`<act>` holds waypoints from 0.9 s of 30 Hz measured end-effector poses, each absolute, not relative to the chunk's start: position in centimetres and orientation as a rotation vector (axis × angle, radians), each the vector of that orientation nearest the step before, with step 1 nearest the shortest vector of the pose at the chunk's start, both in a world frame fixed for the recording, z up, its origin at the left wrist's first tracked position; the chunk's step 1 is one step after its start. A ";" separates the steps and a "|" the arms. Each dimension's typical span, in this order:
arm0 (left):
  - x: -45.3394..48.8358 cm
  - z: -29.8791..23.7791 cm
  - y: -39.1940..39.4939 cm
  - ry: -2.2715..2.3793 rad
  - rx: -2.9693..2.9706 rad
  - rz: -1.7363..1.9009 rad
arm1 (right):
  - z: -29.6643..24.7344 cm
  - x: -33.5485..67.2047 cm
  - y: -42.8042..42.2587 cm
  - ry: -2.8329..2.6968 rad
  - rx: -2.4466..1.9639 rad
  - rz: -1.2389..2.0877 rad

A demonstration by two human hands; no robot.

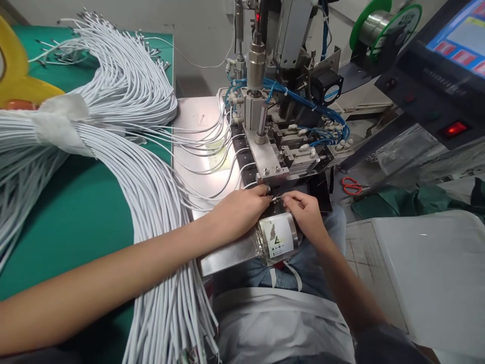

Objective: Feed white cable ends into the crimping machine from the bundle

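My left hand (244,210) is closed in a pinch on the end of a white cable at the front of the bench machine (267,156). My right hand (306,215) faces it, thumb and forefinger pressed together by the thin wire end (277,198); what exactly they pinch is too small to make out. Several white cables (223,144) run from the left into slots along the machine's dark block. Just below my hands sits a metal cylinder with a white label (281,236).
A big bundle of white cables (151,187), bound with a white wrap (62,124), lies on the green mat (94,212). A solder wire spool (379,30) and a control screen (460,45) stand right. Red-handled scissors (352,185) and a white container (435,268) are lower right.
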State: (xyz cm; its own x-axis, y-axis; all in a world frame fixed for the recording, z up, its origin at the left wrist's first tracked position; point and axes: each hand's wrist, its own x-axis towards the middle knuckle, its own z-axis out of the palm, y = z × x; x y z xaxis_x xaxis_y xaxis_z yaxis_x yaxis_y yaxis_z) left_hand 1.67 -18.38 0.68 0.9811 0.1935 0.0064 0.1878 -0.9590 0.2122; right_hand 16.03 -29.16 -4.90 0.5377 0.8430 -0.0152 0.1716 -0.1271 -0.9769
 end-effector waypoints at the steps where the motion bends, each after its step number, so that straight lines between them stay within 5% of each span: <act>1: 1.7 0.6 -18.3 0.271 2.916 0.026 | -5.0 16.1 -29.0 -0.866 -1.617 0.745; 27: 1.9 0.8 -18.6 0.232 3.134 -0.079 | -4.7 16.7 -27.5 -0.745 -1.559 1.042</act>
State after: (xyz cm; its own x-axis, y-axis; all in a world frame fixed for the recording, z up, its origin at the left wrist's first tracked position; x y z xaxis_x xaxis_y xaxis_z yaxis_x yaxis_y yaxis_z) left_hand 1.88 -18.59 0.77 0.9878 0.1475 -0.0496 0.1474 -0.9891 -0.0062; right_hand 16.66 -27.51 -4.67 0.4228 0.8744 -0.2380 -0.0570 -0.2364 -0.9700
